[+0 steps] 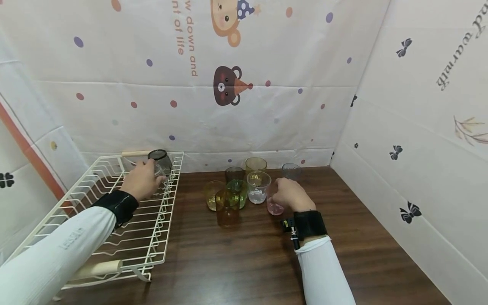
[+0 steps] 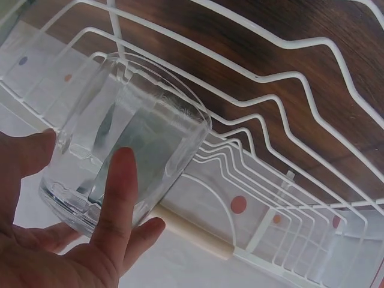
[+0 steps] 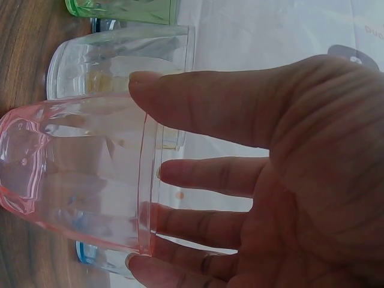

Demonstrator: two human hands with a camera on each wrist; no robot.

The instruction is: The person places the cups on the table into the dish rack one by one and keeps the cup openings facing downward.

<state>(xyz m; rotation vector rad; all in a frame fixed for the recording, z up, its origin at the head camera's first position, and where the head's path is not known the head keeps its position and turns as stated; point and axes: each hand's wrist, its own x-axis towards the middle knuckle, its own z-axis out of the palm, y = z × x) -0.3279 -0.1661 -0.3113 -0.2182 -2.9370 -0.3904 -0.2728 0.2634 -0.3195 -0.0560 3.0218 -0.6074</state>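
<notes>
My left hand is at the far right part of the white wire rack, holding a clear glass between thumb and fingers. That glass is tipped mouth-down against the wires. Next to it in the rack is a dark grey glass, also mouth-down. On the wooden table, my right hand reaches over an upright pink glass. Its thumb and fingers span the rim from opposite sides, and the glass base rests on the tabletop.
Left of the pink glass stand a clear glass, an amber glass, a green glass and several others, close together. A bluish glass stands behind my right hand. A printed sheet covers the back wall.
</notes>
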